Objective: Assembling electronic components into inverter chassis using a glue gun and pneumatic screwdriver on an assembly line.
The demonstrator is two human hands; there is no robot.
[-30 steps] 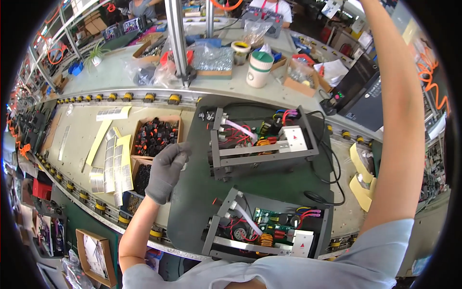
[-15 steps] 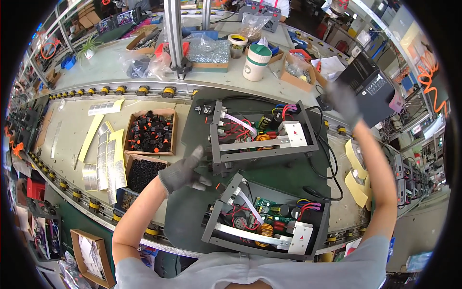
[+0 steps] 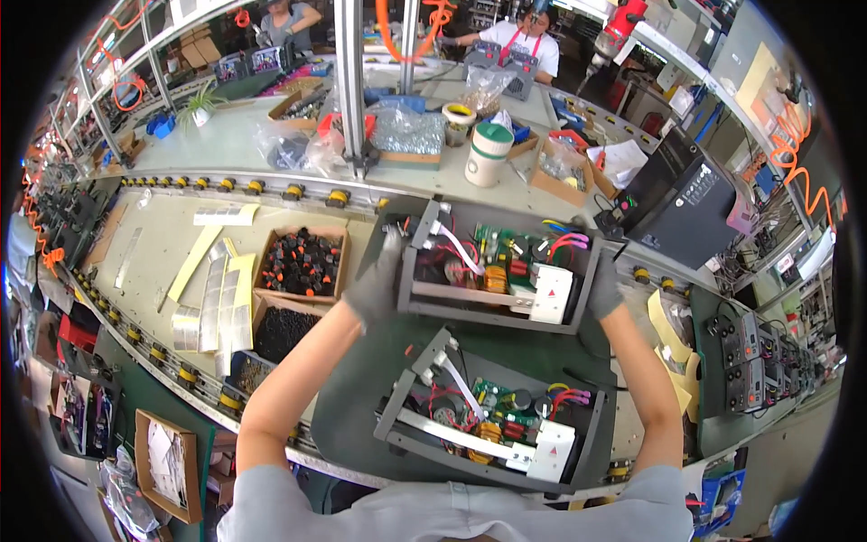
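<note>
Both my hands wear grey gloves and press against the two ends of the far open metal chassis (image 3: 488,312). My left hand (image 3: 375,287) is at its left end, somewhat blurred, fingers pointing away from me. My right hand (image 3: 607,287) is wrapped round the right end, with its fingertips partly hidden. Inside that chassis sit a green circuit board, a yellow-wound coil, coloured wires and a white plate. A second, similar open chassis (image 3: 424,445) rests nearer to me on the dark green mat (image 3: 348,425), untouched.
Left of the mat stand a box of black-and-orange parts (image 3: 302,262) and a box of small black parts (image 3: 282,330), beside label sheets (image 3: 212,298). Beyond the roller rail are a white cup (image 3: 488,155) and a black machine (image 3: 691,203). Other people sit across the bench.
My right hand has come back from beside the black machine to the far chassis's right end. My left hand has moved up against its left end. The view has shifted slightly.
</note>
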